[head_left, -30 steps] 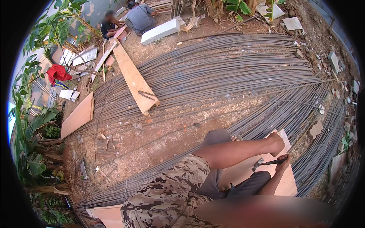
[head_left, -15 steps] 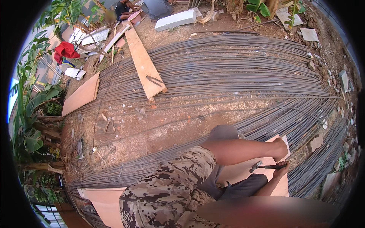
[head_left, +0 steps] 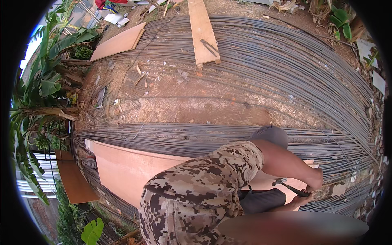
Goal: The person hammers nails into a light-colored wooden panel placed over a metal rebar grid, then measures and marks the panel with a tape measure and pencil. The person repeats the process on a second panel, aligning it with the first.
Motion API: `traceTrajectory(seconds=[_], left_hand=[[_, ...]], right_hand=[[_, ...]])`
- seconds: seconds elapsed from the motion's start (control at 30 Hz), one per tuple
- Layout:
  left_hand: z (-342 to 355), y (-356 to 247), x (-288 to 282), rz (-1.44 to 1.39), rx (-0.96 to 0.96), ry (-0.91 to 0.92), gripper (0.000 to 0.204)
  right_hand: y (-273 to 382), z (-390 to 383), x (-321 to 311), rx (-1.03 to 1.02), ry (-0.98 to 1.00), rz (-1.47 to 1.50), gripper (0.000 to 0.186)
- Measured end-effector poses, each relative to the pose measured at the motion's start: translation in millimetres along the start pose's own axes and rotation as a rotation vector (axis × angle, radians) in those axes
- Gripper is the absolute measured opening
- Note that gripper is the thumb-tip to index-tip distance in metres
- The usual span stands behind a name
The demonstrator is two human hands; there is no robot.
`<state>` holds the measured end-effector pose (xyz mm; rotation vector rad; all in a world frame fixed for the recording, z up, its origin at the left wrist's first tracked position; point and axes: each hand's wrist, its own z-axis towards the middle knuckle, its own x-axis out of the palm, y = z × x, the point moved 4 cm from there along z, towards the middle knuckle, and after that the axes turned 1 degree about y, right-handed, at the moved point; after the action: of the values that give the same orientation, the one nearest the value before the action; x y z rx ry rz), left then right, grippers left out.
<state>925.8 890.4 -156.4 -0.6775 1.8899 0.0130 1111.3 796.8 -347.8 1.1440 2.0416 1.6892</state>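
At the lower right, my right hand (head_left: 302,195) grips the black handle of a hammer (head_left: 292,188), its metal head pointing left, over a pale plywood sheet (head_left: 267,179). My left hand (head_left: 315,180) is bent down near the sheet's right edge, just above the hammer handle; its fingers are mostly hidden. My left arm, in a camouflage sleeve, crosses above a dark grey trouser leg (head_left: 263,199). A larger plywood sheet (head_left: 134,171) lies to the left on long steel bars (head_left: 171,131). A blurred patch covers the bottom right.
A long board (head_left: 200,24) with bent metal on it and another board (head_left: 114,43) lie across more bars farther off. Banana plants (head_left: 47,85) and a brown panel (head_left: 71,179) line the left. Stone scraps (head_left: 379,81) lie at right, red cloth (head_left: 110,3) at top.
The view has swung, so the bars and boards sit higher and two co-workers have left view. My left hand is lower, closer to the hammer handle, and the hammer is more tilted.
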Motion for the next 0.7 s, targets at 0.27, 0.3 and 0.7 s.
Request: traceTrajectory(seconds=[0.27, 0.3, 0.7], left_hand=[[7.6, 1.4, 5.8, 0.005, 0.029, -0.009, 0.029], [8.9, 1.7, 6.1, 0.010, 0.024, -0.009, 0.028], [-13.1, 31.2, 6.0, -0.082, -0.106, 0.034, 0.029]], right_hand=[[0.5, -6.8, 13.2, -0.009, -0.076, 0.046, 0.035], [1.2, -6.4, 15.1, -0.037, -0.054, 0.086, 0.037], [5.9, -13.1, 21.9, 0.031, -0.120, -0.009, 0.035]])
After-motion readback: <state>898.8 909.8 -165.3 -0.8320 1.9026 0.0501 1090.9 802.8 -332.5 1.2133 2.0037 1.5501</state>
